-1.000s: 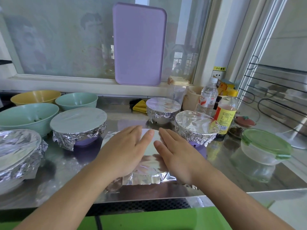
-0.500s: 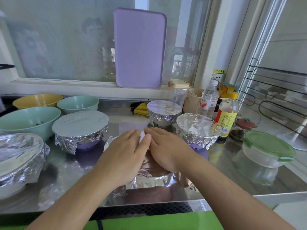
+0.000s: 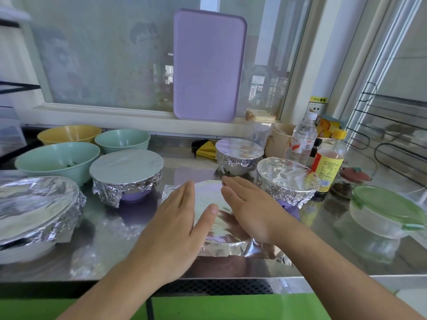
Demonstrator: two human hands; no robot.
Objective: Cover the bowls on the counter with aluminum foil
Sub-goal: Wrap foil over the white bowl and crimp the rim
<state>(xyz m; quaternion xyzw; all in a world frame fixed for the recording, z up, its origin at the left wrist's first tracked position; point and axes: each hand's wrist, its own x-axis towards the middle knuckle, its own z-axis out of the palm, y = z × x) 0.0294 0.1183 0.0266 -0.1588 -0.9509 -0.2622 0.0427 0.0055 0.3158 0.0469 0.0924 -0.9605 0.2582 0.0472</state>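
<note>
We have both hands flat on the crinkled silver foil sheet (image 3: pixel 213 199) over the bowl at the counter's front edge, left hand (image 3: pixel 175 222) and right hand (image 3: pixel 251 209) with fingers straight, gripping nothing. Press too hard and we judge the thin foil could tear or sag in; its loose front skirt could spring up. The polished steel counter (image 3: pixel 111 229) looks slick, so the bowl may slide. A lilac cutting board (image 3: pixel 208 65) leans on the window behind.

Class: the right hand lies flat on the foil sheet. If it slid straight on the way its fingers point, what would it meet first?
Probably the small foil-covered bowl behind: the right hand points up-left, fingertips just short of its base, though depth is uncertain.
</note>
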